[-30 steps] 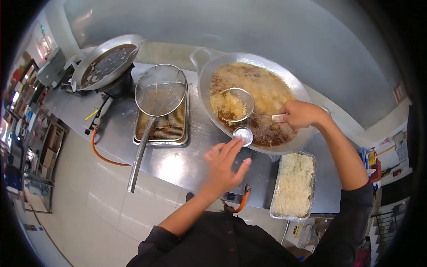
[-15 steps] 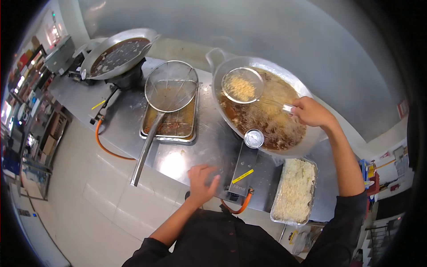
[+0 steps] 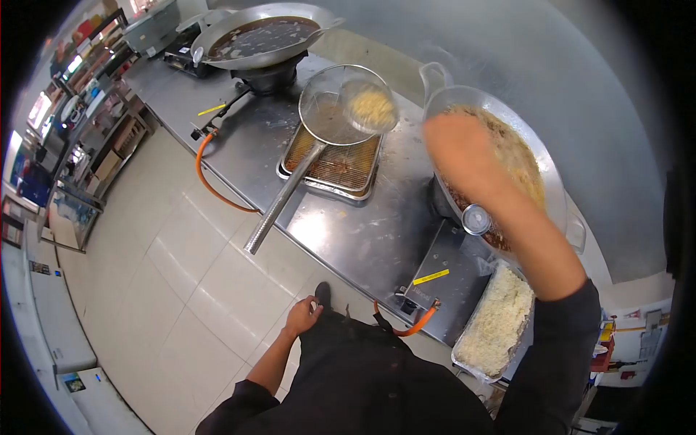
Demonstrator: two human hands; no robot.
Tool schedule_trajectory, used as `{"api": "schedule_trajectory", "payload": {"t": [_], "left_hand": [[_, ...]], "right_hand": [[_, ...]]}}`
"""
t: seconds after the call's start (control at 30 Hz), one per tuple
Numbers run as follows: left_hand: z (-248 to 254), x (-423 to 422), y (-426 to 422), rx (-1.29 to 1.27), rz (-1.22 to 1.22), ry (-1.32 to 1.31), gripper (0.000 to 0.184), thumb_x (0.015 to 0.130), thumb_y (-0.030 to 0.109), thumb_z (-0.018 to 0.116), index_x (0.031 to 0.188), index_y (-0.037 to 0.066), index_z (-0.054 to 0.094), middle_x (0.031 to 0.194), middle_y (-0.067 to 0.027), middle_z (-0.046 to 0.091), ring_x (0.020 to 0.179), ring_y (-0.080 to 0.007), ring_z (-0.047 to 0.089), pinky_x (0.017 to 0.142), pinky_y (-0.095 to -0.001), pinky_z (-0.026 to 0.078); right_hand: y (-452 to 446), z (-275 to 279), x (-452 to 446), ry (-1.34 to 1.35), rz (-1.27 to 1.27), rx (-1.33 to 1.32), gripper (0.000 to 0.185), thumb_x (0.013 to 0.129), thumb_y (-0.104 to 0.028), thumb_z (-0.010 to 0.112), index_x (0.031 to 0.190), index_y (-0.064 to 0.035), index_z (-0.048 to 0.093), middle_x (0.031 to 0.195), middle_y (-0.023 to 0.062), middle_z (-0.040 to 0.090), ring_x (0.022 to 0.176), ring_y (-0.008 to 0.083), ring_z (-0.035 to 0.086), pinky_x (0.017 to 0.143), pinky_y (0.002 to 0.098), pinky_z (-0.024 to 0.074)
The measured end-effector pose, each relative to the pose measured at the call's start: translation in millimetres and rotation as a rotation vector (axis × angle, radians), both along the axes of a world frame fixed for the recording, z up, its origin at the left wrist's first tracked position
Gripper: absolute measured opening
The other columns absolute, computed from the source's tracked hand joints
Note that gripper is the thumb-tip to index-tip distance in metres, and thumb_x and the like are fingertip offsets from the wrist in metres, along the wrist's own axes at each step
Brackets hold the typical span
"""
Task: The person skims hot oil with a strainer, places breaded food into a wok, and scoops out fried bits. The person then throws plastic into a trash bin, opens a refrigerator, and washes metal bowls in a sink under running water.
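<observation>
My right hand [image 3: 457, 148], blurred, is closed around the handle of a small round mesh skimmer; the hand hides the handle. The skimmer's basket [image 3: 373, 106] carries pale golden fried crumbs and hangs over the right side of a large long-handled strainer [image 3: 326, 119]. That strainer lies across a wire rack on a metal tray [image 3: 355, 181]. Right of it, partly covered by my right arm, stands a big wok [image 3: 554, 170] of foaming brown oil. A dial thermometer [image 3: 476, 219] sits at its near rim. My left hand [image 3: 303, 315] hangs low beside my apron, fingers curled, apparently holding nothing.
A foil tray [image 3: 496, 319] of pale, shredded-looking food stands at the table's right front. Farther left, a second wok [image 3: 264, 51] of dark liquid rests on a burner. Orange gas hoses [image 3: 210, 177] hang past the front edge. The large strainer's handle [image 3: 279, 206] overhangs that edge.
My right hand has carried the skimmer with its crumbs left, from above the oil to over the large strainer. My left hand has dropped from the table edge toward my body. The view has shifted.
</observation>
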State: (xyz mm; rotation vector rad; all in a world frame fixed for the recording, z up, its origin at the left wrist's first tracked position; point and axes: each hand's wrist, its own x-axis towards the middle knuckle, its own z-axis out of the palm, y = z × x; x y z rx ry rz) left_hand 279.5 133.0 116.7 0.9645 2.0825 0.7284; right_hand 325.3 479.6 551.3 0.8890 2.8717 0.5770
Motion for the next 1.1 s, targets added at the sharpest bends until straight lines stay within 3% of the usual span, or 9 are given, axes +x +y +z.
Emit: {"api": "schedule_trajectory", "payload": {"t": [0.1, 0.2, 0.37, 0.57, 0.6, 0.67, 0.7, 0.93, 1.1], "left_hand": [[-19.8, -2.1, -8.0, -0.111, 0.061, -0.053, 0.03, 0.081, 0.029, 0.064, 0.103, 0.008, 0.061, 0.078, -0.015, 0.066, 0.079, -0.0319, 0.065, 0.073, -0.0405, 0.051], [-32.9, -4.5, -15.3, -0.194, 0.079, -0.071, 0.033, 0.081, 0.03, 0.065, 0.105, 0.008, 0.061, 0.082, -0.0176, 0.067, 0.084, -0.0333, 0.065, 0.077, -0.0407, 0.051], [-72.1, -7.6, -41.8, -0.234, 0.074, -0.107, 0.035, 0.079, 0.032, 0.066, 0.101, 0.006, 0.062, 0.083, -0.0212, 0.067, 0.084, -0.0347, 0.066, 0.078, -0.0415, 0.052], [-122.0, -22.6, -81.2, -0.309, 0.081, -0.128, 0.03, 0.076, 0.03, 0.068, 0.088, 0.003, 0.066, 0.087, -0.0217, 0.067, 0.088, -0.0362, 0.064, 0.079, -0.0404, 0.051], [-172.3, -29.8, -97.6, -0.319, 0.132, -0.179, 0.028, 0.076, 0.028, 0.068, 0.087, 0.002, 0.066, 0.077, -0.0176, 0.068, 0.078, -0.0313, 0.067, 0.072, -0.0383, 0.053], [-146.0, -34.8, -92.2, -0.355, 0.244, -0.324, 0.022, 0.077, 0.023, 0.066, 0.086, 0.003, 0.066, 0.063, -0.0109, 0.065, 0.051, -0.0168, 0.062, 0.047, -0.0317, 0.05], [-147.3, -40.5, -90.0, -0.395, 0.269, -0.364, 0.021, 0.076, 0.022, 0.066, 0.087, 0.004, 0.065, 0.063, -0.0105, 0.064, 0.049, -0.0166, 0.06, 0.044, -0.0306, 0.048], [-107.8, -59.9, -35.5, -0.371, 0.244, -0.327, 0.025, 0.08, 0.022, 0.062, 0.095, 0.003, 0.062, 0.067, -0.0099, 0.065, 0.052, -0.0146, 0.06, 0.044, -0.0278, 0.046], [-79.2, -59.3, 1.9, -0.27, 0.2, -0.311, 0.027, 0.08, 0.023, 0.062, 0.097, 0.002, 0.061, 0.068, -0.0099, 0.065, 0.053, -0.0143, 0.059, 0.045, -0.028, 0.046]], "right_hand": [[-3.5, -83.5, -43.4, -0.16, 0.124, 0.12, 0.013, 0.075, -0.01, 0.061, 0.078, -0.014, 0.073, 0.078, 0.0049, 0.07, 0.077, 0.0218, 0.069, 0.058, 0.0336, 0.0536], [-1.9, -85.5, -59.6, -0.162, 0.193, 0.182, 0.014, 0.075, -0.01, 0.062, 0.077, -0.0171, 0.073, 0.075, 0.0033, 0.069, 0.074, 0.0219, 0.068, 0.055, 0.0325, 0.0526], [17.7, -16.1, -28.2, 0.064, 0.272, 0.257, 0.012, 0.077, -0.012, 0.061, 0.082, -0.0107, 0.071, 0.075, 0.0087, 0.068, 0.075, 0.024, 0.067, 0.062, 0.035, 0.0529], [80.3, 86.5, 65.0, 0.156, -0.175, -0.223, 0.019, 0.088, -0.013, 0.053, 0.091, 0.0023, 0.064, 0.071, 0.0151, 0.064, 0.066, 0.0261, 0.065, 0.061, 0.0385, 0.0493], [83.4, 101.0, 87.3, 0.181, -0.232, -0.254, 0.02, 0.089, -0.014, 0.053, 0.091, 0.0026, 0.064, 0.07, 0.0158, 0.064, 0.066, 0.0264, 0.064, 0.061, 0.0395, 0.0487], [92.3, 117.9, 133.1, 0.218, -0.333, -0.243, 0.021, 0.09, -0.016, 0.053, 0.091, 0.0022, 0.064, 0.07, 0.0168, 0.063, 0.066, 0.027, 0.064, 0.062, 0.0412, 0.0483], [97.8, 120.2, 156.2, 0.227, -0.374, -0.204, 0.021, 0.09, -0.016, 0.053, 0.091, 0.0015, 0.064, 0.071, 0.0171, 0.064, 0.066, 0.0274, 0.064, 0.063, 0.0418, 0.0485], [112.6, 79.5, 278.7, -0.013, -0.56, 0.364, 0.018, 0.085, -0.009, 0.053, 0.089, -0.0017, 0.068, 0.082, 0.0167, 0.067, 0.074, 0.0279, 0.067, 0.065, 0.0424, 0.0526], [140.3, 26.2, 324.4, -0.049, -0.636, 0.506, 0.016, 0.08, -0.008, 0.055, 0.085, -0.0045, 0.07, 0.084, 0.0159, 0.068, 0.078, 0.0319, 0.068, 0.064, 0.0404, 0.0554]]}}
